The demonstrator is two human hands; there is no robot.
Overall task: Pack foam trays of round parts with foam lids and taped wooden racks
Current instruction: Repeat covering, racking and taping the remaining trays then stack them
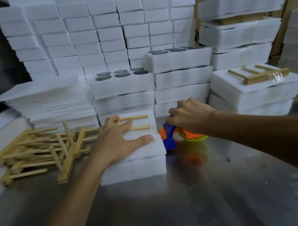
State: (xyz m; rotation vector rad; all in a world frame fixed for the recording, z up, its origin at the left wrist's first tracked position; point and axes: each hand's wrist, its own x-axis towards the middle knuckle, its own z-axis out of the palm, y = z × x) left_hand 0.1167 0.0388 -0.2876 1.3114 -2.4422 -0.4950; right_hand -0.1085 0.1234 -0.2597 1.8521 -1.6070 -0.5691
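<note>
Under the left hand [116, 135], whose spread fingers are pressing flat, a wooden rack [136, 122] is lying on the foam lid [145, 147], pegs pointing rightward toward the tape dispenser [177, 133], which the right hand [189, 115] is gripping just off the white foam's right edge, on bare steel table [191, 192].

Shiny metal bench [202, 200], pretty scuffed. Sitting right on it: a covered foam tray [132, 169] front and center, a messy pile of wooden racks [36, 151] to its left, a tape dispenser [183, 136] touching its right side, and foam stacks [182, 82] along the back.
</note>
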